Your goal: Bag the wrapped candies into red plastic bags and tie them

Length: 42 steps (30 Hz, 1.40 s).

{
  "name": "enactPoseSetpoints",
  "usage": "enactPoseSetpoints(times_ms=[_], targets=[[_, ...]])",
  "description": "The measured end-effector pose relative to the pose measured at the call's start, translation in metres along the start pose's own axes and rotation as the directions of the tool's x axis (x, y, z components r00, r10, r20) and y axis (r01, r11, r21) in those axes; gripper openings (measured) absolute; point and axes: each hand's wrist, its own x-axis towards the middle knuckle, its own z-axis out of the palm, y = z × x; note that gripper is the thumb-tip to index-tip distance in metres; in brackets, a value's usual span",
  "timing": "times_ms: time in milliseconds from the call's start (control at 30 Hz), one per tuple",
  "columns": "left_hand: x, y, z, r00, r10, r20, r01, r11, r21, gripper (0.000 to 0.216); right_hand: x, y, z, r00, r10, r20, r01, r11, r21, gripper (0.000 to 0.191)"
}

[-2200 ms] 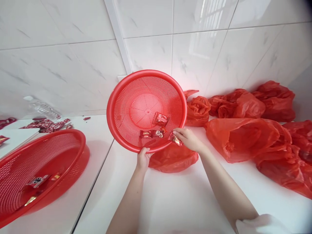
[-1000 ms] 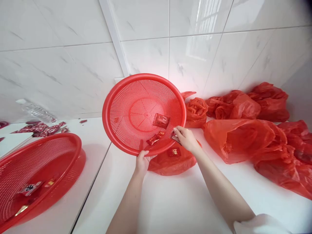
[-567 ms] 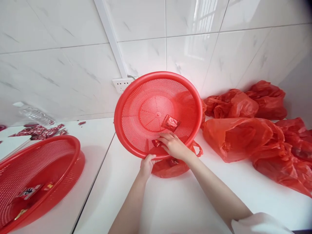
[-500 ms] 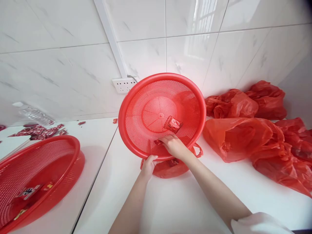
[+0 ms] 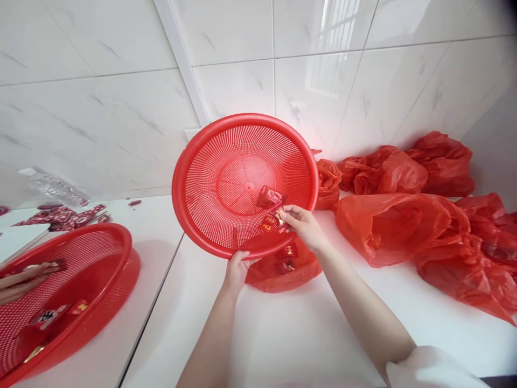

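My left hand [image 5: 235,269] grips the lower rim of a round red mesh basket [image 5: 210,178] and holds it tilted up toward me. My right hand [image 5: 304,226] is at the basket's lower right edge, fingertips pinching a small red candy packet [image 5: 278,217]. One more red packet [image 5: 270,197] lies inside near the centre. Below the basket an open red plastic bag [image 5: 283,269] sits on the white counter with a couple of packets in it.
A second red mesh basket [image 5: 81,253] with packets stands at the left, and another person's fingers [image 5: 20,280] reach into it. Crumpled red plastic bags [image 5: 404,226] pile along the right by the tiled wall. Loose packets [image 5: 68,215] and a clear bottle [image 5: 52,186] lie far left.
The basket has swung back to the left. My right hand has come out from the basket's bottom to its right edge with a packet. Someone's fingers have appeared in the left basket.
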Motion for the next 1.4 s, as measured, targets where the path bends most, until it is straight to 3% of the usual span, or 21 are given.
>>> enactPoseSetpoints(times_ms=[100,200,267,367,433,533,667,833,967,1100,1167,1267,1333,1400], targets=[[0.000,0.003,0.000,1.000,0.007,-0.028,-0.007,1.000,0.004,0.023,0.000,-0.002,-0.005,0.998,-0.034,0.045,0.041,0.985,-0.167,0.039],[0.000,0.004,0.001,1.000,0.006,-0.025,-0.006,1.000,-0.003,0.022,-0.005,-0.008,-0.014,0.980,-0.050,0.195,0.127,0.903,-0.410,0.036],[0.000,0.005,0.001,1.000,0.006,-0.019,-0.006,1.000,-0.004,0.020,-0.010,-0.013,-0.019,0.959,-0.003,0.285,0.183,0.772,-0.609,0.031],[-0.001,0.003,0.001,0.999,0.025,-0.035,-0.025,0.999,0.022,0.019,-0.014,-0.014,-0.019,0.948,0.022,0.317,0.265,0.496,-0.827,0.033],[-0.002,0.002,0.002,0.999,0.038,-0.035,-0.036,0.998,0.045,0.021,-0.014,-0.009,-0.014,0.949,-0.052,0.312,0.309,0.361,-0.880,0.032],[-0.005,-0.001,0.006,1.000,0.006,0.009,-0.006,0.999,0.053,0.023,-0.010,0.007,-0.004,0.939,-0.131,0.316,0.340,0.254,-0.905,0.035],[-0.009,-0.005,0.012,0.999,-0.028,0.022,0.028,0.999,0.023,0.031,-0.009,0.026,0.004,0.918,-0.002,0.397,0.391,0.169,-0.905,0.053],[-0.004,-0.004,0.007,1.000,-0.029,0.009,0.029,1.000,0.000,0.031,-0.012,0.025,0.004,0.832,0.073,0.550,0.521,0.241,-0.819,0.057],[0.000,-0.001,0.002,0.998,-0.032,0.046,0.033,0.999,-0.027,0.028,-0.010,0.018,0.000,0.781,0.043,0.623,0.584,0.304,-0.753,0.039],[0.002,-0.001,-0.001,0.999,-0.036,0.029,0.037,0.999,-0.028,0.027,-0.006,0.016,-0.001,0.778,-0.030,0.628,0.566,0.467,-0.679,0.048],[0.002,-0.001,-0.001,0.999,-0.034,0.024,0.034,0.999,-0.025,0.026,-0.005,0.017,-0.001,0.842,-0.074,0.534,0.467,0.596,-0.653,0.044],[0.002,-0.002,0.000,0.999,-0.038,0.014,0.039,0.999,-0.011,0.026,-0.004,0.017,0.000,0.950,-0.012,0.313,0.170,0.860,-0.482,0.025],[0.002,-0.002,0.001,0.999,-0.041,0.006,0.041,0.999,0.000,0.025,-0.004,0.015,0.001,0.968,0.088,0.236,-0.035,0.975,-0.220,0.023],[0.002,-0.001,0.000,0.999,-0.038,-0.005,0.038,0.999,0.003,0.021,-0.004,0.012,0.001,0.961,0.153,0.230,-0.161,0.987,0.016,0.030]])
